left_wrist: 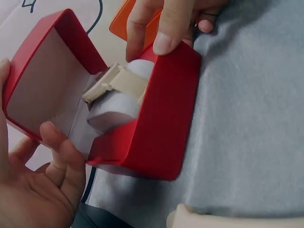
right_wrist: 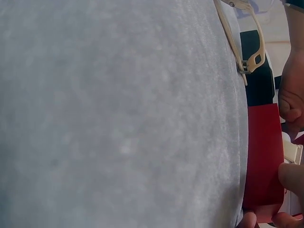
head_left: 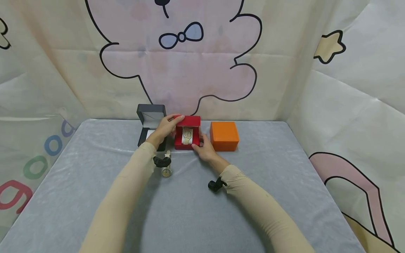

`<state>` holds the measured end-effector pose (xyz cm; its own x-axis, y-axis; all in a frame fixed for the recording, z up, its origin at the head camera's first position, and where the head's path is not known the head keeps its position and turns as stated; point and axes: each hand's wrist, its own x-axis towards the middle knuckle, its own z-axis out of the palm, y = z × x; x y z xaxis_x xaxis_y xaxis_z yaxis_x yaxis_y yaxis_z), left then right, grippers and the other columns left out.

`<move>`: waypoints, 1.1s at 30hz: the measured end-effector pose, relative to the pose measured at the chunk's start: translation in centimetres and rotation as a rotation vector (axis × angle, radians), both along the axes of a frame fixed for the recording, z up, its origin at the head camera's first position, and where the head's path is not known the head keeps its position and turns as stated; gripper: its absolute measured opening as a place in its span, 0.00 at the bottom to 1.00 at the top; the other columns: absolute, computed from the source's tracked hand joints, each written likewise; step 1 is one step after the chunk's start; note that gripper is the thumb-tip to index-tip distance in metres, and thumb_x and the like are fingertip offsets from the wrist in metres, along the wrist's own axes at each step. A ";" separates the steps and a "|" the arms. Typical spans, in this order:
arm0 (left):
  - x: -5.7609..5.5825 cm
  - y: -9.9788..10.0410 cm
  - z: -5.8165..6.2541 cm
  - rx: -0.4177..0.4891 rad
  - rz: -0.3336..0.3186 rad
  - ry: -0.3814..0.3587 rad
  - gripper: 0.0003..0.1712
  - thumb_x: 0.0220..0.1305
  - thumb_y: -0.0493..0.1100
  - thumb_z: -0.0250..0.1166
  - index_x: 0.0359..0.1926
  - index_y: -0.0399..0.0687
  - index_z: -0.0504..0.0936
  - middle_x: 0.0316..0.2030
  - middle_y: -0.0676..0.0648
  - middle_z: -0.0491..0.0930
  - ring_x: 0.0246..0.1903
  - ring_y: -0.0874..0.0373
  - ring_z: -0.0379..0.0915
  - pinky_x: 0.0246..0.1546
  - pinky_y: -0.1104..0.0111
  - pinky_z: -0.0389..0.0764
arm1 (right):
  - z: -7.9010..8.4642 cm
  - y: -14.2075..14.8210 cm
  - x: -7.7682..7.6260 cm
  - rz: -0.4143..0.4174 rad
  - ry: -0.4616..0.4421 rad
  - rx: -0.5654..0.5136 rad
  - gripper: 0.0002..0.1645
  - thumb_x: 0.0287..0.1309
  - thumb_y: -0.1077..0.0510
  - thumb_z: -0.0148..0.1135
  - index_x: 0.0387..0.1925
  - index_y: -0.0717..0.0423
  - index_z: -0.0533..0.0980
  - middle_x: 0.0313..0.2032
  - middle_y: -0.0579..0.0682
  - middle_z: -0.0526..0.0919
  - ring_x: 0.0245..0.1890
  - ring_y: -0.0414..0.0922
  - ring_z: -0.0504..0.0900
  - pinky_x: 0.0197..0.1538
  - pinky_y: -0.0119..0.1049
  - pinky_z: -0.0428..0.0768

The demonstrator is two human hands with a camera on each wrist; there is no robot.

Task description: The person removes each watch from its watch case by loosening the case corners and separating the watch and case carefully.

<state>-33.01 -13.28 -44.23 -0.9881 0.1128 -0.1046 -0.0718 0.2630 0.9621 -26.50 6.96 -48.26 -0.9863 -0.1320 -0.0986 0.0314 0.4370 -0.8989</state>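
Observation:
A red watch box (head_left: 179,147) stands with its lid (head_left: 191,121) raised. Inside, a cream-strapped watch (head_left: 187,134) is wrapped round a pale cushion (left_wrist: 111,107). My left hand (head_left: 164,128) grips the lid at its left side; in the left wrist view the thumb lies on the outside edge and the other fingers are near the hinge side. My right hand (head_left: 206,150) holds the base at its right front corner, its thumb over the front wall. In the right wrist view only fingertips (right_wrist: 290,176) show on the red wall.
An open dark grey box (head_left: 139,112) with a pale lining stands left of the red box. An orange box (head_left: 224,136) sits to the right. Another cream-strapped watch (head_left: 166,172) lies on the grey cloth-covered table (head_left: 183,211), under my left wrist. A printed fabric wall (head_left: 221,80) rises behind.

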 end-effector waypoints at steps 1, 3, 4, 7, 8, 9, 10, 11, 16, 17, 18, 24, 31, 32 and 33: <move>0.0 0.1 0.1 0.006 0.003 -0.006 0.38 0.63 0.71 0.62 0.66 0.58 0.75 0.21 0.49 0.69 0.18 0.61 0.66 0.22 0.70 0.74 | 0.1 0.0 0.0 -0.001 0.002 0.001 0.37 0.70 0.58 0.60 0.75 0.57 0.58 0.68 0.61 0.70 0.54 0.52 0.74 0.58 0.41 0.74; 0.0 0.3 0.4 0.023 0.014 -0.026 0.37 0.62 0.72 0.62 0.63 0.57 0.76 0.16 0.52 0.65 0.17 0.62 0.66 0.22 0.71 0.74 | 0.2 0.0 0.0 -0.001 0.009 -0.004 0.38 0.70 0.59 0.60 0.75 0.57 0.57 0.67 0.61 0.71 0.54 0.52 0.74 0.57 0.41 0.74; 0.1 0.4 0.6 0.032 0.021 -0.036 0.37 0.62 0.73 0.61 0.61 0.56 0.75 0.15 0.53 0.64 0.17 0.62 0.66 0.22 0.72 0.74 | 0.3 0.0 0.0 -0.001 0.012 -0.009 0.38 0.69 0.59 0.60 0.76 0.57 0.57 0.67 0.62 0.71 0.53 0.52 0.74 0.57 0.41 0.74; 0.1 0.8 1.0 0.056 0.048 -0.059 0.37 0.63 0.73 0.59 0.58 0.51 0.74 0.12 0.54 0.62 0.15 0.62 0.67 0.21 0.72 0.75 | 0.3 0.0 0.1 0.008 0.018 -0.021 0.41 0.69 0.60 0.61 0.77 0.56 0.55 0.65 0.62 0.72 0.52 0.52 0.76 0.54 0.40 0.75; 0.1 1.0 1.2 0.061 0.062 -0.064 0.37 0.63 0.73 0.58 0.58 0.51 0.74 0.12 0.54 0.62 0.14 0.62 0.68 0.21 0.72 0.76 | 0.2 0.0 0.0 0.014 0.021 -0.026 0.42 0.69 0.61 0.61 0.78 0.56 0.54 0.65 0.62 0.72 0.52 0.52 0.76 0.54 0.39 0.76; 0.1 1.1 1.3 0.063 0.073 -0.069 0.37 0.64 0.73 0.57 0.58 0.51 0.74 0.13 0.53 0.63 0.14 0.62 0.68 0.21 0.72 0.76 | 0.1 0.0 0.0 0.021 0.024 -0.032 0.43 0.69 0.61 0.61 0.78 0.55 0.53 0.64 0.62 0.72 0.52 0.51 0.76 0.54 0.38 0.76; 0.1 1.2 1.4 0.063 0.082 -0.073 0.37 0.64 0.73 0.57 0.60 0.51 0.73 0.16 0.51 0.66 0.13 0.63 0.69 0.21 0.72 0.77 | 0.0 -0.1 -0.1 0.028 0.025 -0.037 0.43 0.69 0.61 0.60 0.79 0.54 0.52 0.64 0.61 0.72 0.52 0.51 0.77 0.55 0.38 0.76; 0.1 1.3 1.5 0.063 0.088 -0.081 0.37 0.65 0.73 0.56 0.61 0.52 0.73 0.20 0.50 0.69 0.13 0.63 0.69 0.22 0.72 0.78 | -0.1 -0.1 -0.1 0.032 0.025 -0.040 0.44 0.69 0.61 0.60 0.79 0.54 0.52 0.64 0.61 0.72 0.53 0.50 0.77 0.55 0.38 0.76; -0.2 1.4 1.6 0.110 0.073 -0.159 0.43 0.67 0.74 0.51 0.72 0.54 0.66 0.56 0.36 0.76 0.16 0.63 0.71 0.24 0.73 0.80 | -0.2 0.0 -0.2 0.035 0.034 -0.062 0.43 0.69 0.62 0.60 0.79 0.54 0.52 0.65 0.61 0.72 0.55 0.52 0.76 0.60 0.42 0.75; -0.3 1.3 1.6 0.131 0.068 -0.182 0.45 0.67 0.75 0.50 0.75 0.55 0.62 0.64 0.35 0.72 0.16 0.63 0.71 0.25 0.72 0.80 | -0.1 0.0 -0.2 0.035 0.034 -0.061 0.43 0.69 0.62 0.60 0.79 0.54 0.53 0.65 0.61 0.71 0.56 0.52 0.76 0.61 0.43 0.75; -0.3 1.3 1.6 0.152 0.059 -0.201 0.46 0.67 0.75 0.49 0.77 0.57 0.58 0.70 0.35 0.67 0.16 0.63 0.71 0.25 0.72 0.80 | -0.2 0.0 -0.2 0.037 0.034 -0.058 0.43 0.69 0.62 0.60 0.79 0.54 0.53 0.65 0.61 0.71 0.56 0.52 0.75 0.62 0.43 0.75; -0.2 1.0 1.6 0.169 0.034 -0.259 0.50 0.69 0.75 0.45 0.82 0.61 0.43 0.80 0.42 0.48 0.19 0.61 0.74 0.30 0.71 0.82 | -0.1 0.1 -0.2 0.042 0.008 -0.052 0.43 0.69 0.61 0.60 0.79 0.50 0.53 0.68 0.60 0.69 0.58 0.52 0.73 0.64 0.44 0.73; 0.0 1.0 1.9 0.101 0.033 -0.257 0.49 0.70 0.76 0.42 0.81 0.59 0.45 0.79 0.45 0.53 0.25 0.61 0.76 0.35 0.72 0.82 | 0.0 0.2 -0.3 0.036 -0.025 -0.047 0.43 0.70 0.58 0.60 0.80 0.47 0.52 0.70 0.59 0.66 0.65 0.52 0.68 0.72 0.49 0.68; 0.0 0.9 1.9 0.098 0.026 -0.255 0.48 0.71 0.76 0.41 0.82 0.58 0.44 0.79 0.45 0.53 0.26 0.61 0.76 0.38 0.71 0.83 | 0.0 0.3 -0.3 0.035 -0.031 -0.047 0.43 0.70 0.58 0.60 0.80 0.46 0.52 0.71 0.58 0.65 0.65 0.52 0.67 0.73 0.49 0.67; 0.0 0.9 1.8 0.096 0.016 -0.251 0.48 0.71 0.75 0.41 0.82 0.58 0.43 0.79 0.45 0.52 0.26 0.61 0.76 0.40 0.70 0.83 | 0.0 0.3 -0.3 0.034 -0.035 -0.049 0.43 0.70 0.58 0.60 0.80 0.46 0.52 0.71 0.58 0.65 0.66 0.52 0.66 0.74 0.49 0.66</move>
<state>-33.02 -12.41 -42.43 -0.9343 0.1181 -0.3364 -0.3150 0.1686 0.9340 -26.76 7.24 -48.26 -0.9772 -0.1711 -0.1260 0.0495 0.3934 -0.9180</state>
